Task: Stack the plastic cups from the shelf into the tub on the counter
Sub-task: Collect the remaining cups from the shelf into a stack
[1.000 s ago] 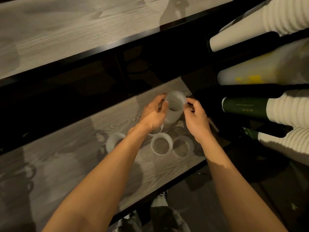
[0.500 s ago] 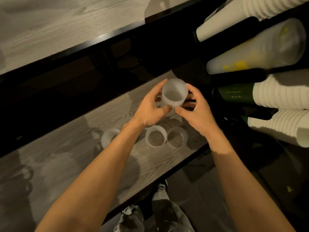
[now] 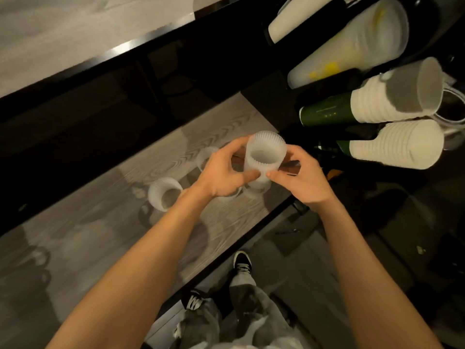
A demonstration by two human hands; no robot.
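1. The left grip [image 3: 224, 172], a bare hand, is curled round the ribbed plastic cup [image 3: 264, 157]. Its thumb lies on the near wall and its fingers reach round the far left side.
2. The right grip [image 3: 300, 177] clasps the same cup from the other side. Its thumb is on the near wall, almost meeting the left thumb, and its fingers are bent round the far right side.
3. The ribbed plastic cup is translucent white and its open mouth faces the camera. Both grips hold it over the right end of the lower shelf [image 3: 100, 235]. I cannot tell if it is one cup or several nested together.
4. Just under the held cup, another translucent cup [image 3: 259, 188] shows between the two thumbs, mostly hidden.
5. To the left of the held cup, a loose cup [image 3: 164, 193] stands on the shelf with its mouth up. A blurred cup [image 3: 206, 154] stands just beyond the left grip.
6. The lower shelf has a grey wood grain and a black front edge.
7. Beyond the held cup and higher up is an upper board [image 3: 63, 34] with the same grain.
8. To the right of the held cup, cup stacks lie in a dark rack: a frosted stack [image 3: 352, 46] with yellow print and two white ribbed stacks [image 3: 392, 99] [image 3: 395, 144].
9. Nearer than the held cup, a dark shoe [image 3: 241, 260] stands on the floor.
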